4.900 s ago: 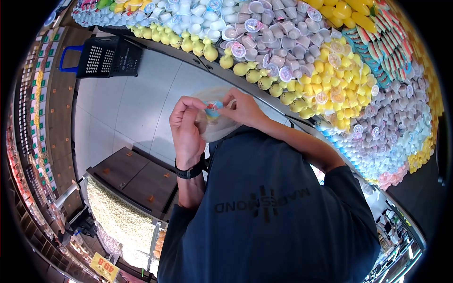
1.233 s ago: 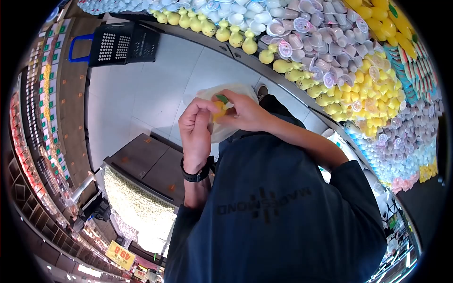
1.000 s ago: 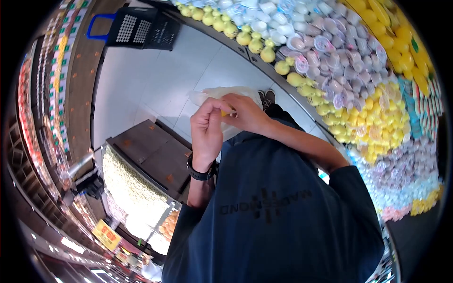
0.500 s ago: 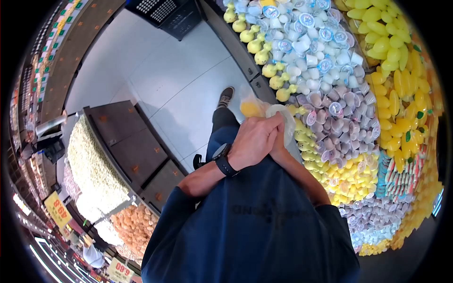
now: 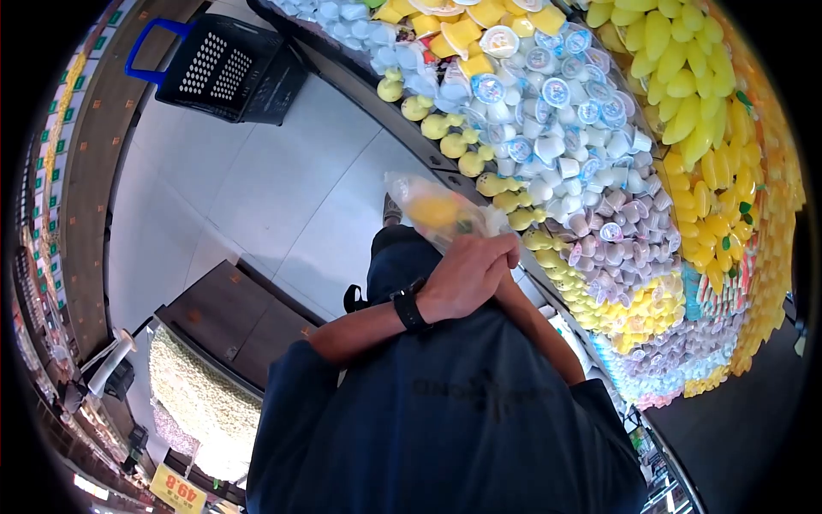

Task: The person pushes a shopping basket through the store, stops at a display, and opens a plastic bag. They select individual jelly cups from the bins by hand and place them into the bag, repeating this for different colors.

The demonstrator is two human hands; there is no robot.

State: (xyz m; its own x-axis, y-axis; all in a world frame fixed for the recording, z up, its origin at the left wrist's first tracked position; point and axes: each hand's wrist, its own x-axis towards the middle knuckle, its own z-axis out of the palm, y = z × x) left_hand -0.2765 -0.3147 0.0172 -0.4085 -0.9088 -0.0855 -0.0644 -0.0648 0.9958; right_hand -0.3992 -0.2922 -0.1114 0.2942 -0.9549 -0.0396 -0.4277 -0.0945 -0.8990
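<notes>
My left hand (image 5: 467, 278), with a black watch on its wrist, is closed at the gathered top of a clear plastic bag (image 5: 437, 210). Something yellow shows inside the bag, which extends up and to the left of my hands. My right hand (image 5: 507, 283) is crossed behind the left one at the bag's neck, and its fingers are hidden. Both hands are close together in front of my dark shirt.
Heaped cup jellies (image 5: 556, 111) and yellow fruit-shaped packs (image 5: 711, 197) fill a display on the right. A black basket (image 5: 227, 73) with a blue handle stands on the floor (image 5: 257, 171). A bin of pale goods (image 5: 205, 385) is at lower left.
The bag has swung up and left and shows more fully beside my hands. My hands are slightly lower in view. The view has shifted, bringing more of the basket into sight.
</notes>
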